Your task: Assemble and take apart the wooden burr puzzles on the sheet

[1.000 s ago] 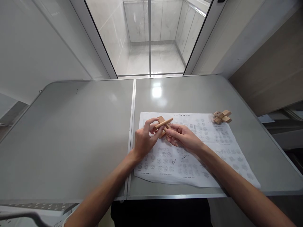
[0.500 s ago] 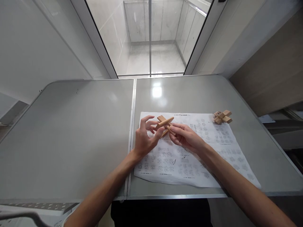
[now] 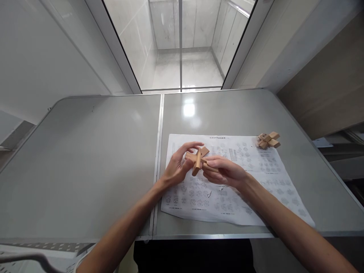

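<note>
Together, both hands [image 3: 203,170] curl inward around crossed wooden pieces [image 3: 198,160].

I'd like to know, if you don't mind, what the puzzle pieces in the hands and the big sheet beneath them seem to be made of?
Puzzle pieces: probably wood, smooth, perhaps unpainted, judging by their tan colour and crisp edges.
Sheet: looks like thin matt paper, white with grey print, its lower edge gently wavy.

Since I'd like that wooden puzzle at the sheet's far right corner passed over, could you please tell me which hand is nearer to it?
The right hand, short of the wooden puzzle and left of it; the left hand is farther left.
</note>
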A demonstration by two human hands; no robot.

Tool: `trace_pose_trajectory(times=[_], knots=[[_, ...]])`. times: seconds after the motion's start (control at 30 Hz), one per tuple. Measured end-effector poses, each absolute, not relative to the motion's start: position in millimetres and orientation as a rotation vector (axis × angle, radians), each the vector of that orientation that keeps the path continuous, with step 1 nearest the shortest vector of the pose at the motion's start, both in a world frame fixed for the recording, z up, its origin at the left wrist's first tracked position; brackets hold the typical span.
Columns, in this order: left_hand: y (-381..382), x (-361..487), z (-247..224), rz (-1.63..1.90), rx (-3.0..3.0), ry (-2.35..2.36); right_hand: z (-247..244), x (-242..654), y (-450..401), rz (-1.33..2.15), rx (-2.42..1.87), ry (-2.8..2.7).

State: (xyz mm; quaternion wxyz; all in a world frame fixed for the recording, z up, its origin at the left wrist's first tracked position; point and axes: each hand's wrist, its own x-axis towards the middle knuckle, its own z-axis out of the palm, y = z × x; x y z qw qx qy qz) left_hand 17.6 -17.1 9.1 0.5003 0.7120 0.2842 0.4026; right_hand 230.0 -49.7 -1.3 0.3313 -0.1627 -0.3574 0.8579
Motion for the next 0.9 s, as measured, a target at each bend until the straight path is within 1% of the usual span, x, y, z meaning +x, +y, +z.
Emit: trace_pose_trajectory(times=[0.1, 0.27, 0.47, 0.57, 0.63, 0.67, 0.77, 0.83, 0.9], knots=[[-19.5, 17.5, 11.3, 0.860, 1.651, 0.626, -3.7, 228.0, -51.5, 2.313, -0.407, -0.984], [-22.6, 17.0, 11.1, 0.777, 1.627, 0.665, -4.5, 226.9, -52.9, 2.361, -0.431, -0.997], [-23.5, 16.2, 5.1, 0.812, 1.526, 0.714, -4.5, 228.0, -52.7, 2.344, -0.436, -1.026], [-22.5, 16.0, 5.1, 0.884, 1.487, 0.765, -0.6, 228.9, -51.7, 2.262, -0.555, -1.084], [-21.4, 16.0, 6.4, 0.941, 1.466, 0.836, 4.1, 228.7, -51.5, 2.087, -0.750, -1.147], [-20.7, 16.0, 7.3, 0.968, 1.449, 0.872, 6.4, 228.2, -51.7, 1.942, -0.880, -1.184], [-18.4, 16.2, 8.8, 1.005, 1.368, 0.946, 9.5, 225.8, -52.7, 1.367, -1.238, -1.316], [-16.8, 16.1, 8.1, 1.024, 1.329, 0.971, 6.3, 224.1, -53.1, 1.002, -1.356, -1.441], [-15.3, 15.8, 6.1, 1.057, 1.310, 0.980, -0.3, 223.0, -52.9, 0.734, -1.402, -1.588]])
